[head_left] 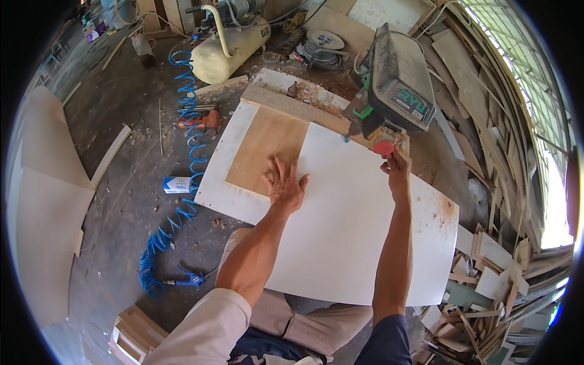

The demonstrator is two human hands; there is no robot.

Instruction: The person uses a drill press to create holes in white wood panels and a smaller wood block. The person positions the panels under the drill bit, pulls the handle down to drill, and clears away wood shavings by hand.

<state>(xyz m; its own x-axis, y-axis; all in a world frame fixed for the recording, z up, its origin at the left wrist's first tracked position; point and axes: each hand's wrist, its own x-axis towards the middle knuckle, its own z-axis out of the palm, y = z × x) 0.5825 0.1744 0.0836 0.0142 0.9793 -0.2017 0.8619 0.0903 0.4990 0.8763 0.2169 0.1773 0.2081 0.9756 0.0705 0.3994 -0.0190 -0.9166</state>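
Observation:
My left hand (pixel 285 187) lies with fingers spread on a light brown plywood panel (pixel 258 152), holding nothing. That panel rests on a large white board (pixel 347 225), its far edge against a wooden strip (pixel 298 111). At the far right of the board stands a drill press (pixel 395 79) with a dark grey housing. On its front is a red round switch cover (pixel 384 148). My right hand (pixel 396 173) has curled fingers pinched at the lower edge of this cover. The fingertips are partly hidden there. The drill bit is hard to make out.
A blue coiled air hose (pixel 193 149) runs down the left side to a blue air gun (pixel 193 278). Behind it lies a cream compressor tank (pixel 231 52). An orange power drill (pixel 207 120) is on the floor. Wood offcuts (pixel 486 261) pile up at the right.

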